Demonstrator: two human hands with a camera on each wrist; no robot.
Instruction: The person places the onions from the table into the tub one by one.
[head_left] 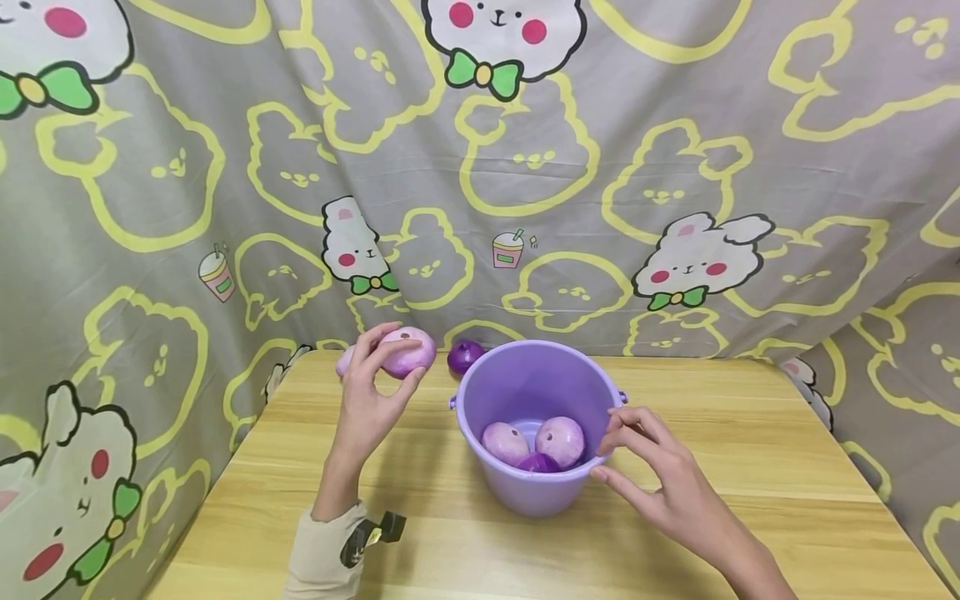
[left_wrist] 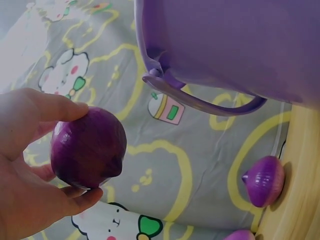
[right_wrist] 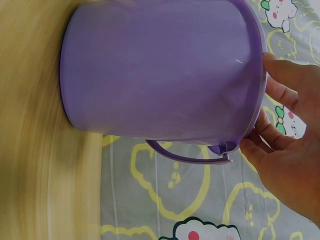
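My left hand [head_left: 372, 400] holds a purple onion [head_left: 411, 354] up over the back left of the table, thumb and fingers around its sides. In the left wrist view that onion [left_wrist: 90, 149] shows a dark, glossy skin and a pointed tip. To its right stands a purple plastic bucket [head_left: 510, 492], upright on the table. Inside lie a pale onion [head_left: 505, 444], a second pale onion [head_left: 560, 442] and a darker one [head_left: 538, 463], partly hidden by the front rim. My right hand [head_left: 660, 471] grips the bucket's right rim with thumb and fingertips.
A dark purple onion [head_left: 466, 357] lies at the table's back edge, behind the bucket. Another onion [head_left: 344, 362] is mostly hidden behind my left hand. The bucket's handle [right_wrist: 187, 159] hangs down at its far side. A patterned curtain [head_left: 540, 183] borders the wooden table [head_left: 750, 467].
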